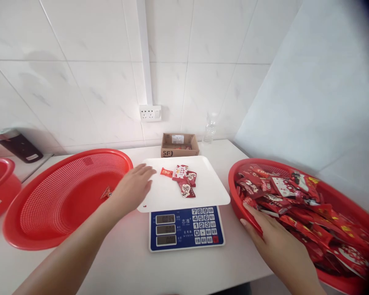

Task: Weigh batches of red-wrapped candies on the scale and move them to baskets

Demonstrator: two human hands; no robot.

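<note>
My left hand hovers at the left edge of the white scale tray, fingers stretched out and holding nothing. On the tray lie several small wrapped snack packets, dark red and white, and one small orange-red packet. My right hand grips the near left rim of a red plastic basket, thumb outside and fingers over the edge. That basket is heaped with red snack packets. The blue scale panel has three displays and a keypad.
A second red basket stands at left with a small packet inside. Farther left are part of another red container and a dark cylinder. Behind the scale stand a cardboard box and a clear bottle, near the tiled wall.
</note>
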